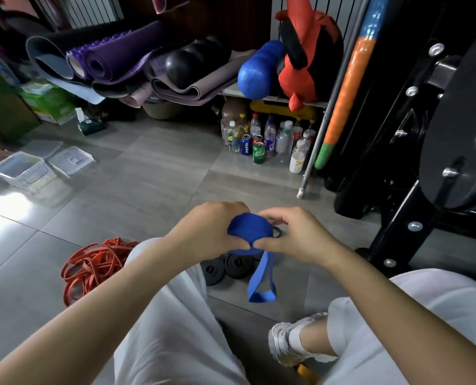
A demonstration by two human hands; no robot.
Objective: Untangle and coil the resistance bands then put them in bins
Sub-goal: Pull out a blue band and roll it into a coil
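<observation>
The tiled floor (161, 176) is carrying everything, and most of the work is lying on it unfinished. The biggest item is the red bands (92, 265), sprawling in a loose tangled heap to the left of the person's knee with no hand touching them; they are looking wholly unsorted. Further off to the left the clear bins (20, 169) are sitting open with their lids (71, 159) lying just beside them, and I am not making out any band inside, so the putting-away part seems not yet begun. Nearer in, the black bands (231, 266) are lying as tight flat coils side by side on the floor below the hands, so that colour is looking coiled but not binned. The blue band (248, 229) is being held in the air above those coils: most of it is wound into a fat roll, while a short looped tail (261, 276) is hanging down from it. The left grip (211, 226) is curling fingers and thumb round the roll from the left, and the right grip (295, 234) is pinching the roll's right edge where the tail is leaving it. A small dark ring (277, 232) is showing by the right fingertips; I cannot tell what it is. I am judging the blue coil nearly finished, with the red heap and all the binning left.
</observation>
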